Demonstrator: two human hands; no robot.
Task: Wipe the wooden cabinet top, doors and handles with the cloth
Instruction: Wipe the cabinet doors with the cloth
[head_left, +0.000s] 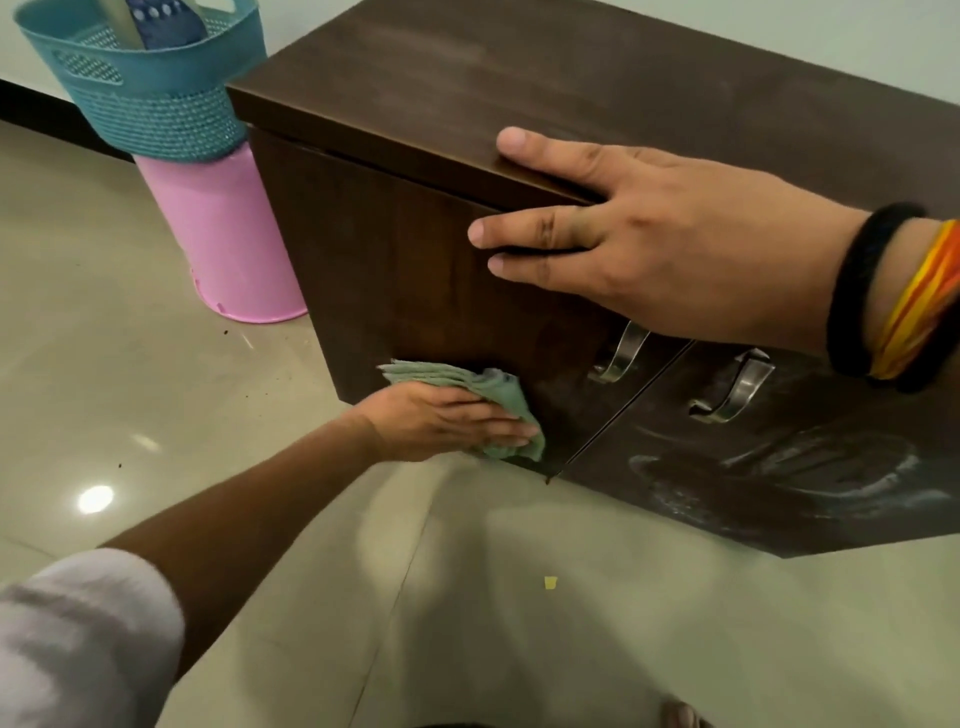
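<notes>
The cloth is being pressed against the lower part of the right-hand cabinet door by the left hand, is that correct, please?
Not quite: the head view shows the left hand pressing the cloth against the lower part of the left-hand door, not the right-hand one. The right-hand door shows pale smears.

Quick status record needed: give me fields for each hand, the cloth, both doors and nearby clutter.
left hand: presses folded green cloth flat against lower left door
right hand: open, fingers spread over front edge of dark wooden cabinet top
left door: dark, no visible marks
right door: whitish dusty smears
curved metal handles: untouched
beside cabinet: teal plastic basket on pink plastic bucket
</notes>
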